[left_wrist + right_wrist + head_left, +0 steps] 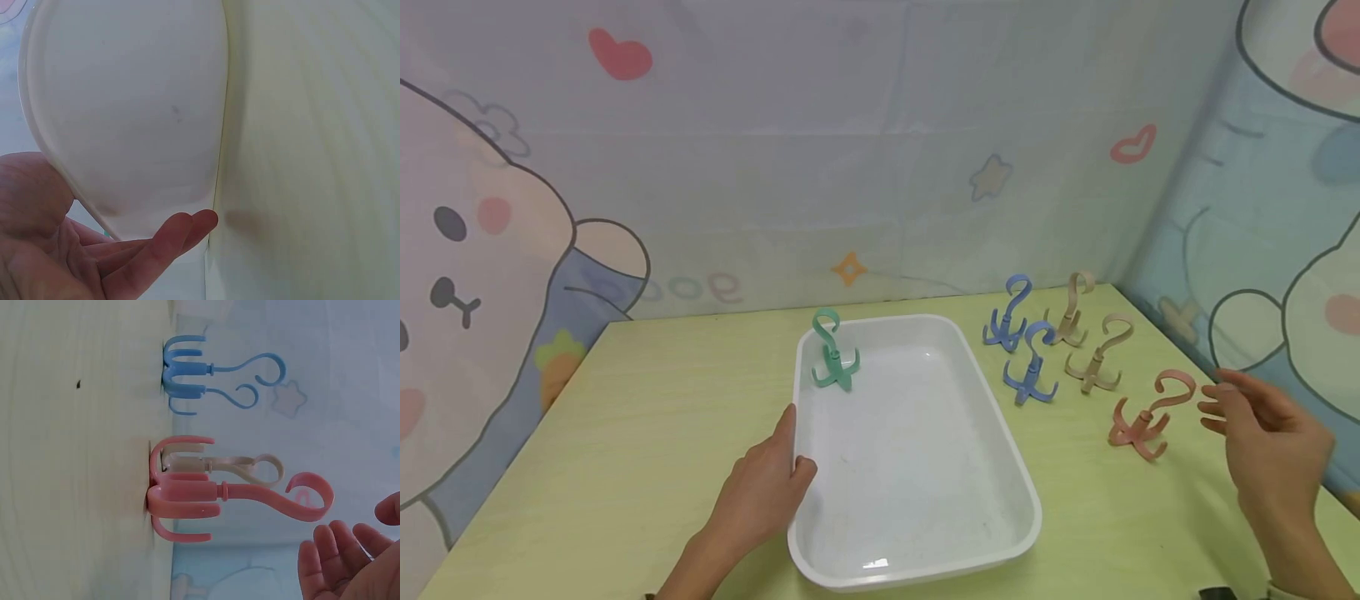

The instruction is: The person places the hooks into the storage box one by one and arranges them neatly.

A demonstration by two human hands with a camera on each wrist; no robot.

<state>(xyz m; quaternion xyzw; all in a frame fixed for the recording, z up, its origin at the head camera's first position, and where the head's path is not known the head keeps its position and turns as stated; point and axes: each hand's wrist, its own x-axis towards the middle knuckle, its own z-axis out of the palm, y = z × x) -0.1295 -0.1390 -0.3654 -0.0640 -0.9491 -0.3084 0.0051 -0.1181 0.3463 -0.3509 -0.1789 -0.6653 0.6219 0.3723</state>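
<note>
My left hand [767, 483] holds a white tray [913, 575] by its left side, thumb over the rim and fingers along the outer wall. In the left wrist view those fingers [150, 259] lie against the tray's side. Inside the tray's far left corner stands a green four-pronged hanger hook [835, 358]. My right hand [1273, 433] is beside the curled top of a pink hook [1142, 423], fingers loosely bent around nothing. The right wrist view shows a gap between the fingertips and the pink hook [187, 491], which stands upright on its prongs.
Right of the tray, two blue hooks [1032, 375] and two beige hooks [1093, 367] stand on the pale yellow-green table [647, 417]. A cartoon-printed cloth [820, 167] hangs behind the table and along its sides.
</note>
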